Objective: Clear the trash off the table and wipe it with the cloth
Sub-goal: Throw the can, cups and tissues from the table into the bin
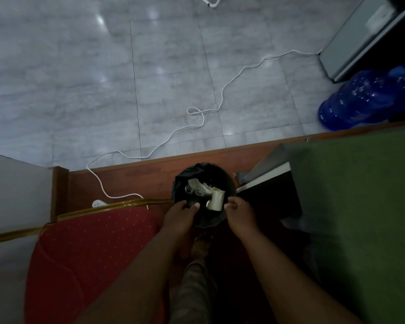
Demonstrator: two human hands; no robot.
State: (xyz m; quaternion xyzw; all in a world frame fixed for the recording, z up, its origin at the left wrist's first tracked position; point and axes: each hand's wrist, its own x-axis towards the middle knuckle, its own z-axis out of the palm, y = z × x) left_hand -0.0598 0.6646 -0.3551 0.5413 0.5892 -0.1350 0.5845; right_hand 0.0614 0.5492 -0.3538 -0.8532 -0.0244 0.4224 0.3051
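A round black trash bin (229,183) lined with a black bag stands on the floor straight below me. Inside it lie white paper cups (216,199), crumpled paper and clear plastic bits. My left hand (179,215) grips the bin's near-left rim, thumb over the edge. My right hand (240,212) pinches the near-right rim. The green-covered table (360,206) fills the right side. No cloth is in view.
A red padded chair (91,249) with a gold frame stands at lower left. A white cable (222,94) snakes over the grey tiled floor to a power strip (98,203). Blue water jugs (360,97) lie at right. My foot shows below the bin.
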